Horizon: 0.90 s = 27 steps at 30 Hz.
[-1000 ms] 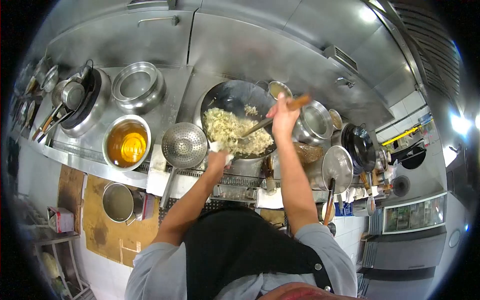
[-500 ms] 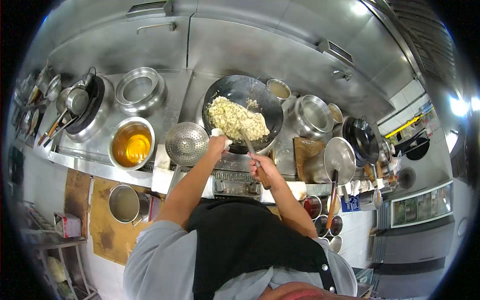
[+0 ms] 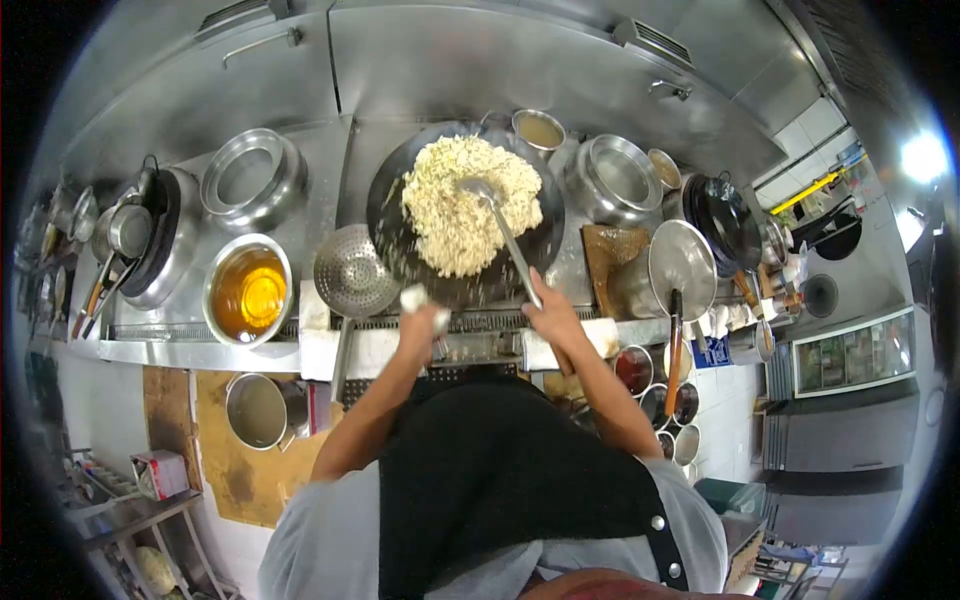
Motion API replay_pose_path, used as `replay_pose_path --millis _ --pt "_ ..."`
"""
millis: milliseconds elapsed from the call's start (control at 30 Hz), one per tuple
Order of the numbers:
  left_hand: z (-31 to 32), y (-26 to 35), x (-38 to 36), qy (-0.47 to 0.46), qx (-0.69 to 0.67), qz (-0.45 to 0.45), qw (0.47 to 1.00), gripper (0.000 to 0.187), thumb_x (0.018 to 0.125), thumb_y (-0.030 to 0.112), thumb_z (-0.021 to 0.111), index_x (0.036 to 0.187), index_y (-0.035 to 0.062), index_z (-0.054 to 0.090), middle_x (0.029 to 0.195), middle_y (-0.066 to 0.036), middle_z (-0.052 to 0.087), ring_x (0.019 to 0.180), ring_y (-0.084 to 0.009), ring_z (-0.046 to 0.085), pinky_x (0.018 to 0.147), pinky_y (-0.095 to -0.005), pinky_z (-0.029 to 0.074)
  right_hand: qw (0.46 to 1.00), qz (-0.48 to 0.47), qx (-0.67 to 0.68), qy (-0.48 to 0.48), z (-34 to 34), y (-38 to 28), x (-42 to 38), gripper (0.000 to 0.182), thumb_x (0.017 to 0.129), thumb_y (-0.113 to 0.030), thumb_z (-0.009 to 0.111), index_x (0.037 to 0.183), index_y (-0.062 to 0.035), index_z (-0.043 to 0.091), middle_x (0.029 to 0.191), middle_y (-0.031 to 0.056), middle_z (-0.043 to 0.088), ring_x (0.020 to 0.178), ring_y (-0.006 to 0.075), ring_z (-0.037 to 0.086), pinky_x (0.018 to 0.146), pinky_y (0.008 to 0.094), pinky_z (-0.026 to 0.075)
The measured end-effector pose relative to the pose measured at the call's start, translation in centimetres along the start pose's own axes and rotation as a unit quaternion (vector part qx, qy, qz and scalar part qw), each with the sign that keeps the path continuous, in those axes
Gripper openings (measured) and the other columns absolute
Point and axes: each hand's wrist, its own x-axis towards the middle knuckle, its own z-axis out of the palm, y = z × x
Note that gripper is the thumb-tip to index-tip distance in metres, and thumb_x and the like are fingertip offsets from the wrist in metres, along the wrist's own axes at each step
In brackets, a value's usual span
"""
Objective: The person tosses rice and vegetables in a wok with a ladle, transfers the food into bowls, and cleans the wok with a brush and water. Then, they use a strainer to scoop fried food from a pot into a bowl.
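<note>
A black wok (image 3: 385, 225) sits on the stove before me, full of pale yellow, crumbly food (image 3: 465, 215) that looks like fried rice. The food's lower edge is blurred, with bits scattered toward the near rim. My left hand (image 3: 416, 335) is closed round a white cloth (image 3: 412, 298) at the wok's near side; the wok's handle is hidden. A metal ladle (image 3: 513, 250) with a wooden handle is in my right hand (image 3: 555, 320), its fingers wrapped round the shaft. The ladle's bowl rests among the food near the wok's middle.
A perforated strainer (image 3: 352, 280) lies left of the wok, beside a bowl of amber liquid (image 3: 222, 290). Metal pots (image 3: 255, 185) stand farther back. To the right are another pot (image 3: 610, 185) and a fine strainer (image 3: 683, 262). A stockpot (image 3: 262, 410) stands lower left.
The food has spread and shifted toward the wok's far side, with bits flying near the close rim. Both hands sit lower in view. The ladle's bowl now shows on top of the food.
</note>
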Motion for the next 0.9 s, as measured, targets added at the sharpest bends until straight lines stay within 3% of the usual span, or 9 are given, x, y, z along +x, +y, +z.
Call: replay_pose_path --millis 33,133,200,300,400,567,733,800,900 --pt "-1.2 0.1 -2.6 -0.006 -0.009 -0.010 1.000 0.012 0.091 0.013 0.063 0.101 0.0058 0.065 0.087 -0.009 0.067 0.073 -0.0198 0.065 0.054 -0.0366 0.053 1.000 -0.016 0.017 -0.019 -1.5 -1.7 -1.9 0.076 0.093 -0.022 0.064 0.159 -0.0072 0.030 0.133 0.0304 0.061 0.120 0.0453 0.063 0.100 0.0467 0.049" --pt "0.7 3.9 -4.7 0.015 -0.045 -0.021 0.999 0.010 0.089 0.014 0.066 0.095 0.0060 0.067 0.086 -0.008 0.067 0.073 -0.0193 0.065 0.054 -0.0355 0.052 0.983 -0.177 -0.022 0.037 -3.6 0.1 -6.9 0.077 0.093 -0.020 0.066 0.160 -0.0087 0.030 0.130 0.0273 0.065 0.098 0.0399 0.071 0.089 0.0435 0.055" --pt "4.6 7.8 -3.2 0.064 -0.044 -0.035 0.996 0.010 0.088 0.017 0.068 0.091 0.0068 0.067 0.085 -0.009 0.067 0.071 -0.0198 0.064 0.053 -0.0334 0.049 0.927 0.116 0.288 -0.208 -7.3 -3.8 -10.7 0.078 0.092 -0.017 0.069 0.160 -0.0126 0.032 0.123 0.0211 0.068 0.073 0.0259 0.068 0.073 0.0365 0.056" --pt "4.6 4.4 5.5 0.003 -0.026 -0.052 0.998 0.012 0.089 0.017 0.068 0.092 0.0056 0.067 0.086 -0.009 0.067 0.071 -0.0191 0.063 0.053 -0.0322 0.049 0.972 0.070 0.099 -0.199 -4.7 0.0 -6.0 0.078 0.092 -0.008 0.069 0.161 -0.0167 0.033 0.104 0.0124 0.071 0.056 0.0085 0.055 0.054 0.0272 0.050" --pt "1.6 -0.2 5.2 -0.020 -0.018 -0.011 1.000 0.011 0.089 0.014 0.067 0.092 0.0040 0.067 0.086 -0.010 0.067 0.073 -0.0200 0.064 0.053 -0.0329 0.050 0.999 0.017 0.002 -0.052 0.2 1.1 -0.5 0.073 0.090 -0.011 0.071 0.156 -0.0117 0.039 0.135 0.0195 0.066 0.102 0.0278 0.070 0.094 0.0374 0.052" --pt "0.8 1.1 0.5 0.036 -0.042 -0.003 0.998 0.014 0.090 0.010 0.064 0.102 0.0024 0.063 0.091 -0.011 0.067 0.077 -0.0210 0.066 0.053 -0.0336 0.051 0.987 -0.123 0.085 0.065 -2.8 -1.0 -4.7 0.070 0.093 -0.011 0.070 0.156 -0.0080 0.040 0.124 0.0290 0.068 0.108 0.0293 0.070 0.092 0.0400 0.052" --pt "4.9 5.8 7.7 -0.030 0.001 -0.016 0.999 0.017 0.090 0.018 0.064 0.097 0.0026 0.061 0.075 -0.009 0.063 0.054 -0.0191 0.057 0.046 -0.0326 0.044 0.997 0.004 0.075 0.005 -8.0 -4.5 -5.9 0.068 0.095 -0.008 0.068 0.157 -0.0079 0.039 0.126 0.0235 0.069 0.081 0.0163 0.060 0.081 0.0311 0.052" --pt "5.5 6.9 7.5 -0.005 0.020 -0.053 0.998 0.020 0.090 0.022 0.065 0.098 0.0039 0.062 0.077 -0.008 0.064 0.056 -0.0189 0.057 0.047 -0.0325 0.044 0.994 -0.013 0.090 0.062 -8.8 -4.7 -4.5 0.066 0.095 -0.013 0.068 0.156 -0.0094 0.041 0.081 0.0243 0.066 0.067 0.0209 0.058 0.070 0.0340 0.051" --pt "6.4 8.4 7.3 0.018 0.015 -0.131 0.991 0.025 0.088 0.027 0.069 0.101 0.0065 0.062 0.080 -0.007 0.064 0.059 -0.0186 0.058 0.047 -0.0327 0.044 0.995 -0.041 0.025 0.083 -6.5 2.5 -1.8 0.066 0.094 -0.015 0.068 0.155 -0.0106 0.042 0.092 0.0305 0.068 0.081 0.0378 0.069 0.077 0.0417 0.053"
